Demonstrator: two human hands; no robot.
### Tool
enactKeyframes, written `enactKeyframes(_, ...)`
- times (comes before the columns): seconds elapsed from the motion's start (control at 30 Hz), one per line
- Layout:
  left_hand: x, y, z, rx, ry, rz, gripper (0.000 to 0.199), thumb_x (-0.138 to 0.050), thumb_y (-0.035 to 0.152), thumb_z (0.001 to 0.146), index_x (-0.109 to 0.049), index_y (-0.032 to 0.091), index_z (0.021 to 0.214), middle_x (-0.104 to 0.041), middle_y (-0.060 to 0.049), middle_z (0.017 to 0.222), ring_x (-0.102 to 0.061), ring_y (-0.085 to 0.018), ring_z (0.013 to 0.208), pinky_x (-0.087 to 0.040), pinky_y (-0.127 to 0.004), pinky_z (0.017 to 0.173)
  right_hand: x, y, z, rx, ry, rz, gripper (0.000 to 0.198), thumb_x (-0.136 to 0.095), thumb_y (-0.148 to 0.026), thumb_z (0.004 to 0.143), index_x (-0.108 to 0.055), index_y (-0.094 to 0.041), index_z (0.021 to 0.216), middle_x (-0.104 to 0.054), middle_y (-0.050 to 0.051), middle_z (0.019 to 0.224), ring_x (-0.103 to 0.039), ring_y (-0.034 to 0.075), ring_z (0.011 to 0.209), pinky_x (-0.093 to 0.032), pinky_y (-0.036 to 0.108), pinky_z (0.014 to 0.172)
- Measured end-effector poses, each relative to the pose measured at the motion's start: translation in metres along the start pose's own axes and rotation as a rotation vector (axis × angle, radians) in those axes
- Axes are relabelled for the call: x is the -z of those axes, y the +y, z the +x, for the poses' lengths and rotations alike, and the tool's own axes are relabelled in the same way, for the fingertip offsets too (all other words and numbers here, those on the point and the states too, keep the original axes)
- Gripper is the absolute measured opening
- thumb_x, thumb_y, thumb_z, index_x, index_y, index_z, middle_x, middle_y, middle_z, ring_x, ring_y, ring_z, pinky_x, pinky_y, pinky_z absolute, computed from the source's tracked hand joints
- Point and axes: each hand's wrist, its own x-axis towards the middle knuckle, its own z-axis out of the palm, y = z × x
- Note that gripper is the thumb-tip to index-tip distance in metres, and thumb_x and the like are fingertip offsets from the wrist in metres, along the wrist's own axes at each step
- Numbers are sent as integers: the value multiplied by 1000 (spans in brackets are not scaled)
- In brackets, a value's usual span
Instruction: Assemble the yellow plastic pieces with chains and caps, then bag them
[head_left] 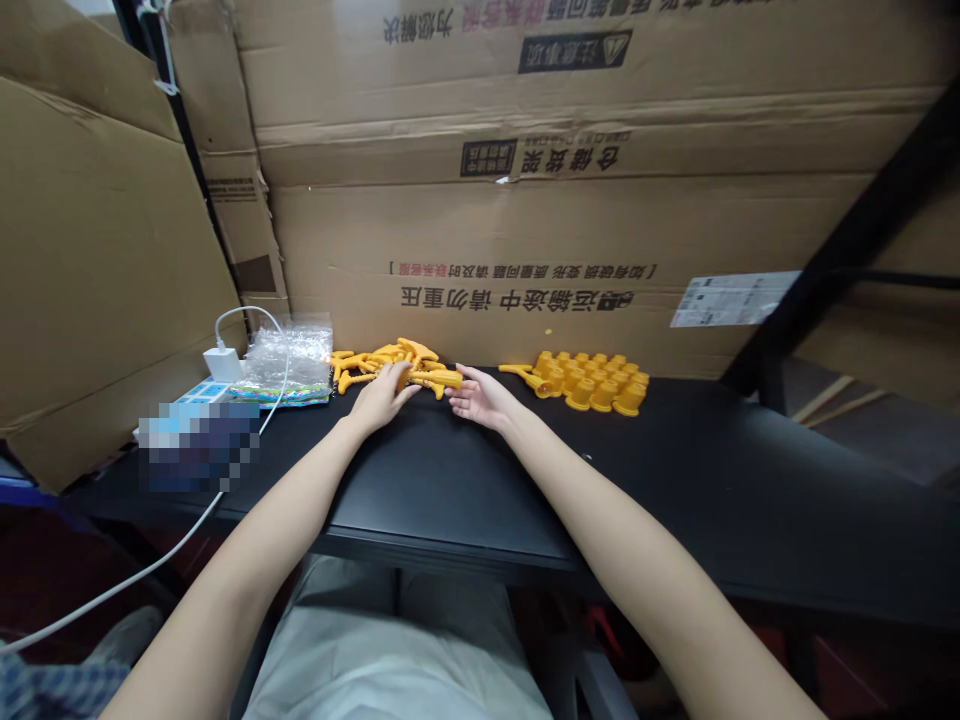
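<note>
Between my two hands lies a yellow plastic piece [444, 378] with a wider, cup-like right end. The fingers of my left hand [381, 396] are closed on its left part, in front of a pile of yellow branched plastic pieces [360, 362]. At the cup-like end is my right hand [484, 397], palm partly showing, thumb above the end and loosely curled fingers below it. To the right, a similar yellow piece with a cup on its end [537, 383] lies beside several yellow plastic cups [592, 381], set upside down in rows.
A clear plastic bag [289, 357] lies on colourful flat packets at the left, beside a white charger [222, 363] whose cable crosses the black table's [465, 490] left end. A blurred-out object [199, 445] is in front. Cardboard [480, 225] stands along the back.
</note>
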Motion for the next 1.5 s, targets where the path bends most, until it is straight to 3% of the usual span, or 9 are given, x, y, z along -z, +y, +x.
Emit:
enactKeyframes(0.17,-2,-2,-1,-32,-19,-32,48,-46,38,90,-37,20,134,-45,-14,132,-53,-23,115,-44,-42,99,19,-1,14,378,318,-81,17,-51,-37,86,-50,-20,84,-63,5,76,-63,16,71,-52,29,68)
enactKeyframes(0.27,-2,-5,-1,-20,-24,-36,45,-45,37,91,-38,18,132,-44,-14,134,-49,-23,121,-41,-42,103,46,0,22,745,684,-560,26,-59,-39,77,-48,-21,93,-65,9,93,-62,22,89,-48,35,80)
enactKeyframes(0.33,-3,-7,-1,-7,-30,-35,44,-45,36,91,-40,16,130,-43,-15,134,-48,-24,123,-41,-42,104,66,2,25,866,796,-935,29,-58,-36,76,-49,-19,98,-64,14,101,-59,27,98,-42,41,89)
enactKeyframes(0.5,-5,-9,0,-18,-24,-40,40,-45,35,91,-43,18,127,-45,-13,132,-48,-23,123,-40,-41,105,97,7,35,659,911,-1383,28,-51,-25,77,-51,-12,102,-63,20,103,-55,32,106,-30,50,98)
enactKeyframes(0.73,-6,-11,-1,-27,-43,-42,39,-44,35,91,-44,17,126,-47,-13,129,-48,-23,122,-40,-41,104,102,9,41,495,857,-1430,37,-49,-18,77,-54,-11,113,-57,21,117,-48,33,115,-34,51,97)
enactKeyframes(0.93,-9,-13,-1,-38,-20,-24,36,-44,34,91,-46,18,123,-49,-12,127,-48,-23,122,-40,-41,105,96,11,47,540,778,-1295,42,-56,-20,74,-56,-13,115,-55,19,124,-42,33,125,-27,55,103)
enactKeyframes(1.13,-10,-16,-1,-57,-35,4,30,-46,32,90,-52,18,117,-54,-10,121,-52,-21,116,-40,-41,105,91,12,54,602,735,-1088,41,-60,-24,72,-58,-20,112,-58,12,122,-49,29,119,-25,54,106)
enactKeyframes(1.33,-10,-18,0,-60,-51,19,28,-47,31,89,-55,17,112,-56,-10,118,-53,-21,115,-41,-40,103,90,8,53,677,760,-1020,40,-57,-24,72,-57,-13,111,-56,16,123,-50,26,117,-36,40,102)
enactKeyframes(1.5,-12,-22,0,-71,-58,49,25,-49,28,87,-59,16,107,-58,-11,116,-54,-22,113,-42,-41,102,90,-1,42,772,905,-1034,35,-45,-18,76,-57,-11,108,-55,19,119,-50,26,114,-37,38,98)
